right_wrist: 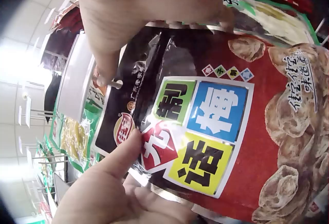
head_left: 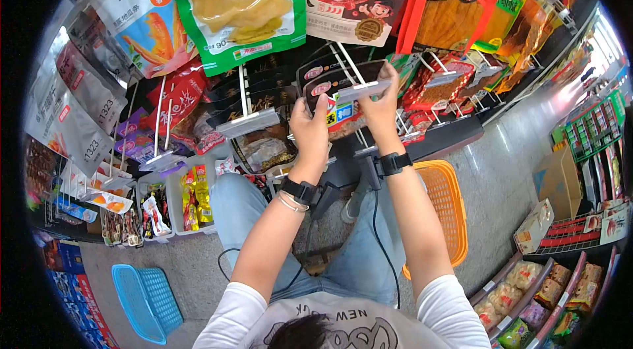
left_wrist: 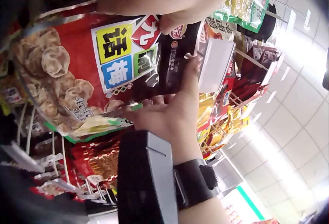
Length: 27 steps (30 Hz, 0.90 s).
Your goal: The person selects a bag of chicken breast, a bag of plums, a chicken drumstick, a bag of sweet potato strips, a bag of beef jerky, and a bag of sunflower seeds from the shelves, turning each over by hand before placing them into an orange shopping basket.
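Both hands hold a black and red bag of dried plums, its front printed with coloured squares and pictures of the plums. My left hand pinches one side, thumb on the front near the top and fingers behind. At the opposite side, my right hand has its thumb by the hang hole and its fingers behind the bag. Right beside that thumb is a clear price-tag holder at the end of a display hook. Another dark bag shows behind this one.
Large snack packets, including a green-edged one, hang above the hands. Other hooks with tag holders jut out at the left. An orange basket stands beside the right leg; a blue basket is on the floor behind left.
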Tool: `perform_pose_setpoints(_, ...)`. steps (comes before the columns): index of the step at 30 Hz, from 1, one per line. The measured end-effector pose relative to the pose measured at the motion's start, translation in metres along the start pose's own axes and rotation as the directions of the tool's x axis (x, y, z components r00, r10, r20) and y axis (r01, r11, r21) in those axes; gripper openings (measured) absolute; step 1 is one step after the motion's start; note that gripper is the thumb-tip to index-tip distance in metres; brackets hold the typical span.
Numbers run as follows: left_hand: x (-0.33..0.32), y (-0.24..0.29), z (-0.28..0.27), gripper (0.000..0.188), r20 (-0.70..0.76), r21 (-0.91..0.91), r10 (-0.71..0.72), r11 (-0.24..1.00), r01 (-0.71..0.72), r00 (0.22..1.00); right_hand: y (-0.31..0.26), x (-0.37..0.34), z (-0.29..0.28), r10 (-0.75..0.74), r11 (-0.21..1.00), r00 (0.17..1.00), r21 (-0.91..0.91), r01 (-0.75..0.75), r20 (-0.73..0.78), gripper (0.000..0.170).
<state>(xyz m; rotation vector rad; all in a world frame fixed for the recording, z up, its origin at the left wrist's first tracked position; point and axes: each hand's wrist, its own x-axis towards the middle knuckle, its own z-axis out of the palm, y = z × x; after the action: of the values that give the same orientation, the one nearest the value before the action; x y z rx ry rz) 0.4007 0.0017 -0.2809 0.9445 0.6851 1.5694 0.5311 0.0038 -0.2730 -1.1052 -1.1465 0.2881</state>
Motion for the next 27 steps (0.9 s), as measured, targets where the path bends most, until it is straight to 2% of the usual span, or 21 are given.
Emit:
perform_pose_setpoints(1,0.003,-0.002,0.001,0.019,-0.015,0.042,0.026,0.999,-0.025,1.0,-0.004,-0.002,0.001,0.019,0.998,1.0,0.056,-0.02,0.018,0.082)
perform_pose_setpoints(3,0.008,-0.004,0.002,0.019,-0.044,0.129,0.079,0.989,-0.073,0.996,-0.002,-0.007,0.005,-0.081,0.995,0.997,-0.055,0.082,0.017,0.088)
perform_pose_setpoints(5,0.013,-0.008,0.004,0.02,-0.078,0.193,0.101,0.978,-0.084,0.992,0.014,-0.012,0.006,-0.102,0.985,0.994,-0.141,0.105,0.022,0.085)
perform_pose_setpoints(8,0.02,-0.015,0.004,0.023,-0.103,0.394,0.193,0.909,-0.139,0.976,0.039,-0.017,0.011,0.061,0.997,0.992,-0.062,-0.054,0.114,0.081)
perform_pose_setpoints(11,0.011,-0.018,0.003,0.029,-0.12,0.532,0.158,0.844,-0.071,0.98,0.032,-0.031,0.008,0.094,0.955,0.965,-0.297,-0.017,0.245,0.081)
perform_pose_setpoints(12,0.008,-0.02,0.002,0.031,-0.127,0.575,0.147,0.817,-0.048,0.981,0.033,-0.034,0.006,0.148,0.941,0.948,-0.336,-0.048,0.281,0.078)
perform_pose_setpoints(15,0.0,-0.064,-0.017,0.043,-0.106,0.449,0.148,0.889,-0.085,0.983,0.044,-0.05,0.009,0.037,0.899,0.983,-0.435,0.045,0.18,0.064)
perform_pose_setpoints(16,-0.01,-0.061,-0.018,0.053,-0.111,0.504,0.042,0.863,0.02,0.993,0.045,-0.055,0.011,-0.023,0.904,0.994,-0.422,0.068,0.112,0.062)
perform_pose_setpoints(19,-0.03,-0.065,-0.023,0.045,-0.209,0.477,-0.09,0.86,0.182,0.974,0.028,-0.065,-0.001,0.261,0.894,0.946,-0.419,-0.16,0.195,0.053)
perform_pose_setpoints(20,-0.043,-0.061,-0.025,0.045,-0.229,0.247,-0.394,0.861,0.445,0.89,0.02,-0.066,-0.004,0.331,0.881,0.919,-0.418,-0.22,0.213,0.041)
perform_pose_setpoints(23,-0.062,-0.051,-0.029,0.039,-0.185,0.034,-0.588,0.797,0.603,0.788,0.01,-0.075,-0.016,0.401,0.903,0.888,-0.26,-0.343,0.223,0.03)
perform_pose_setpoints(24,-0.063,-0.047,-0.031,0.029,-0.178,0.023,-0.624,0.77,0.638,0.761,0.005,-0.077,-0.021,0.316,0.928,0.928,-0.267,-0.259,0.196,0.023)
perform_pose_setpoints(27,-0.066,-0.019,-0.02,0.024,0.003,0.046,-0.686,0.727,0.686,0.727,-0.015,-0.083,-0.045,0.326,0.945,0.931,-0.087,-0.316,0.161,0.019)
